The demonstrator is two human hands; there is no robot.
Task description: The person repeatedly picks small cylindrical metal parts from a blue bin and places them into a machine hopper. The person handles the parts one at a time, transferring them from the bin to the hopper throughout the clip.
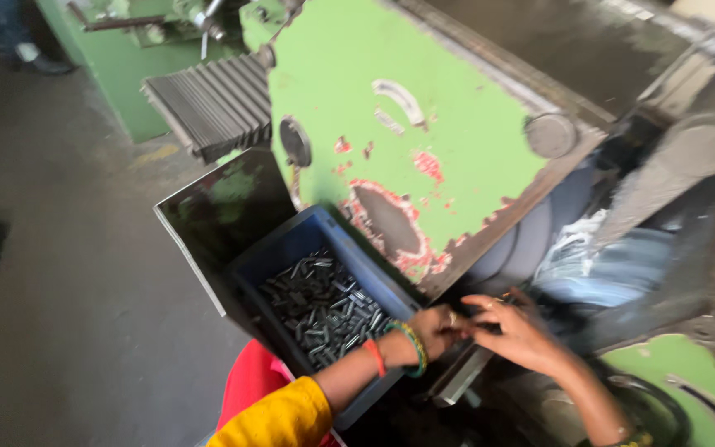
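Note:
My left hand (438, 329), with bangles and a red thread at the wrist and a yellow sleeve behind, is closed at the right rim of a blue plastic bin (308, 236). The bin holds several small dark metal pins (320, 302). My right hand (516, 331) meets the left one just right of the bin, fingers bent toward it. Something small and dark sits between the fingertips of both hands; blur hides what it is. Both hands are below the worn edge of a green machine (424, 108).
The green machine has chipped paint, a round knob (549, 135) and a dark ribbed bellows cover (213, 103). A dark metal plate (213, 211) stands left of the bin. Grey floor spreads to the left. Another person's shoe (39, 58) shows at the top left. Rags (589, 257) lie on the right.

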